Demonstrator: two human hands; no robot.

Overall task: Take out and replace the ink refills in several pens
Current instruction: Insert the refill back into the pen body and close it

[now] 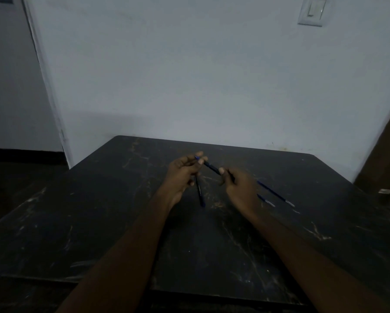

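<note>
Right, held pen: pen barrel (212, 168) up off the tabletop (99, 211), spanning between both my hands, blue end poking out past my left fingers.
left hand: my left hand (181, 175) has fingers (200, 162) pressed together, pinching the far end of the barrel; a second pen (199, 193) hangs down from the same hand, or lies under it, can't tell which.
right hand: my right hand (241, 188) pinches the near end of the barrel, thumb on top.
risk, slip: probably mid-pull or mid-twist; thin smooth barrel, grip could slide and the tip or refill pop out onto the dark tabletop, hard to spot in this dim light.
risk, drop: juggling two pens in one hand, the lower one could fall or roll.
risk, mix-up: loose pieces lie just beside my right hand, easy to knock or confuse old with new.
count, hands: two.
count, pens near left hand: two.
count, refills: two thin blue sticks with pale ends, nearer refill (266, 201) and farther refill (277, 195), on the tabletop; refills by my guess.
count, other: one small pale object (385, 191) at the right edge, unclear what.
</note>
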